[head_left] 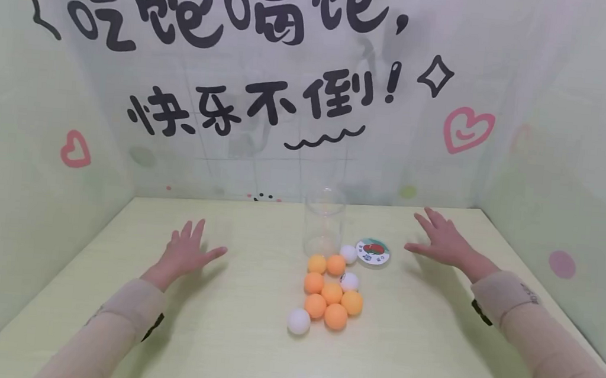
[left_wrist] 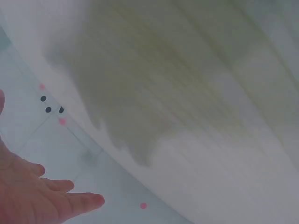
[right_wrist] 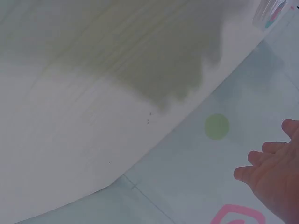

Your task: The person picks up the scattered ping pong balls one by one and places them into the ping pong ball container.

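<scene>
Both hands are held over the table with fingers spread and nothing in them. The left hand (head_left: 184, 255) is on the left side, well apart from the balls; the left wrist view catches its fingers (left_wrist: 70, 205) at the lower left. On the right, the right hand (head_left: 445, 243) is nearest a round lid-like disc (head_left: 373, 252) with a red and green print. Several orange balls (head_left: 331, 293) and white balls (head_left: 299, 321), like ping-pong balls, are clustered at the middle. Behind them stands a clear cylindrical container (head_left: 324, 226), upright.
A pale wood-grain table (head_left: 237, 350) carries everything. Behind it hangs a white cloth (head_left: 262, 168) with black writing and pink hearts. More cloth walls (head_left: 570, 192) close off the left and right sides.
</scene>
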`<move>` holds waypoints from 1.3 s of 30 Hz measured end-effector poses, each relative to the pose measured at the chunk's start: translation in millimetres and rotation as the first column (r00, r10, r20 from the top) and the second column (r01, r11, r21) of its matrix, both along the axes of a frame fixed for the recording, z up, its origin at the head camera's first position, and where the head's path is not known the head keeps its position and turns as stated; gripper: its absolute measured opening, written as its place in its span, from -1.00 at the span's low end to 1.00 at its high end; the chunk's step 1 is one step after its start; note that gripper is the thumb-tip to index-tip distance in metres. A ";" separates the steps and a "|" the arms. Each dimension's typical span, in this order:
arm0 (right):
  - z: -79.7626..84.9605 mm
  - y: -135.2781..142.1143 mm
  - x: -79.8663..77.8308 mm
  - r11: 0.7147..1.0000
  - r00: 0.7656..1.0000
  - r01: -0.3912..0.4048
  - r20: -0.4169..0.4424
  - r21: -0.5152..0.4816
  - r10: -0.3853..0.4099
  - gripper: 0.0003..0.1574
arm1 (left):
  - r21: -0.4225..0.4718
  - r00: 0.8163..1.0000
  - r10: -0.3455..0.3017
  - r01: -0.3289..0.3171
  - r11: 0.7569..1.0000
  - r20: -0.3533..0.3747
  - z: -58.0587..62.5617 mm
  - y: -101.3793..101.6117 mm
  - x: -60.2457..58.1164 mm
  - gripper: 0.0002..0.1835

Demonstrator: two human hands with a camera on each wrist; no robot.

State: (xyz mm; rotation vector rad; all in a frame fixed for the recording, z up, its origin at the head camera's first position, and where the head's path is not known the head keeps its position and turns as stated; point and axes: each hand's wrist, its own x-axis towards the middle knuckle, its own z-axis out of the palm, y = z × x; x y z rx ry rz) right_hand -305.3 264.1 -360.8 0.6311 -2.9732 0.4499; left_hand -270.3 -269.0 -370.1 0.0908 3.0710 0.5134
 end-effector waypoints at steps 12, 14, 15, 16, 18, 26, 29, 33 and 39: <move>1.3 -44.4 0.6 0.991 0.993 -0.119 0.005 -0.060 0.120 -0.07 | 0.462 1.000 -0.028 0.026 0.886 -0.003 27.8 69.9 -18.7 -0.02; 1.3 -51.6 0.4 0.985 0.988 -0.156 0.012 -0.069 0.157 -0.08 | 0.520 0.999 -0.036 0.043 0.853 -0.023 33.0 84.7 -19.9 -0.07; 1.0 -55.0 0.4 0.983 0.985 -0.173 0.015 -0.067 0.175 -0.08 | 0.543 0.998 -0.042 0.055 0.838 -0.038 34.7 91.8 -20.7 -0.09; 0.5 -58.2 0.4 0.980 0.982 -0.188 0.015 -0.063 0.189 -0.09 | 0.560 0.997 -0.044 0.068 0.825 -0.057 36.0 98.9 -21.6 -0.12; -0.4 -64.3 0.9 0.974 0.976 -0.215 0.020 -0.068 0.217 -0.10 | 0.584 0.993 -0.049 0.100 0.806 -0.103 37.1 111.7 -23.8 -0.17; -6.3 -82.6 0.8 0.952 0.953 -0.287 0.072 -0.110 0.295 -0.15 | 0.573 0.956 -0.096 0.244 0.782 -0.276 36.4 149.2 -31.5 -0.32; -7.8 -86.7 0.8 0.948 0.948 -0.300 0.073 -0.105 0.309 -0.16 | 0.568 0.941 -0.120 0.290 0.770 -0.318 33.8 159.5 -33.0 -0.36; -8.9 -91.2 1.3 0.938 0.940 -0.327 0.062 -0.117 0.335 -0.21 | 0.555 0.933 -0.135 0.310 0.771 -0.333 28.6 168.7 -34.1 -0.39; -15.5 -98.5 -4.2 0.933 0.935 -0.352 0.018 -0.069 0.354 -0.34 | 0.539 0.934 -0.124 0.298 0.788 -0.335 26.1 173.2 -34.7 -0.41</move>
